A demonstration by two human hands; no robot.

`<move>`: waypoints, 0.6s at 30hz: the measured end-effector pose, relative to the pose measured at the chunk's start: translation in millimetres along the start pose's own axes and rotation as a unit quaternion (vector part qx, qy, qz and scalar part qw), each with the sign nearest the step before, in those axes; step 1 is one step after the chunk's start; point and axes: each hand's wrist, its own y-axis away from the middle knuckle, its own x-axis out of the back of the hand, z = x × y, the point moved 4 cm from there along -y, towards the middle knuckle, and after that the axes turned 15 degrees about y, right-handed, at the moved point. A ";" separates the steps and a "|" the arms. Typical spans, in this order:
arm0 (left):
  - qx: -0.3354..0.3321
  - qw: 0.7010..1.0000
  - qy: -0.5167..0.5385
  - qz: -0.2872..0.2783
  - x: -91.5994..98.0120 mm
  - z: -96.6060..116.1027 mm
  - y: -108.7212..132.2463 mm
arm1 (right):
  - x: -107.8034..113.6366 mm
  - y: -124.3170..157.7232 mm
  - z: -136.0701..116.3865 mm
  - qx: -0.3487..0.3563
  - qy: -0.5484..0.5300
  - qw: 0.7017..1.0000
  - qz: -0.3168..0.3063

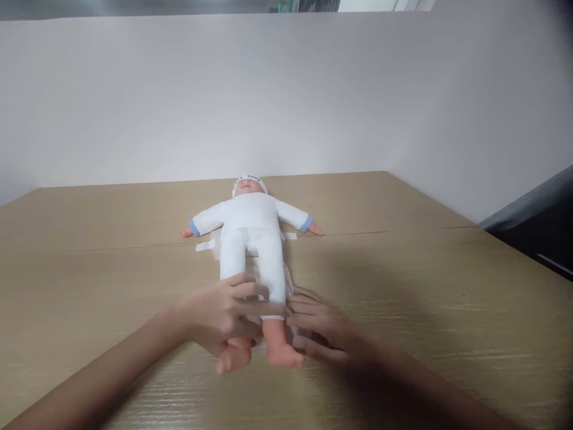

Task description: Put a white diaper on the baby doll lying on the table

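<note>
A baby doll (250, 212) in white clothes with blue cuffs lies face up on the table, arms spread, feet toward me. What looks like a diaper (215, 243) is under its hips, with white tabs sticking out on both sides. My left hand (233, 307) lies over the doll's lower legs, fingers apart, one stretched across to the other leg. Beside the leg on the right is my right hand (320, 325), its fingers extended and touching or almost touching the trouser hem. Some white material shows between and beside the legs, partly hidden by my hands.
The wooden table (403, 286) has a seam running across it behind the doll's hips. A pale wall (201, 95) stands along the far edge. At the right, beyond the table's edge, is a dark object (541, 221) that I cannot make out.
</note>
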 end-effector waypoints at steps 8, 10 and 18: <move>0.014 0.999 -0.032 0.014 -3.9 8.1 7.7 | -27.3 -1.9 7.2 -0.134 -0.075 0.988 0.033; 0.023 0.999 -0.024 0.042 -2.3 13.7 13.2 | -31.2 -1.1 6.3 -0.166 -0.082 0.981 0.048; 0.083 0.991 -0.003 0.102 -8.8 26.6 50.1 | -32.0 0.4 19.3 -0.253 -0.220 0.942 0.022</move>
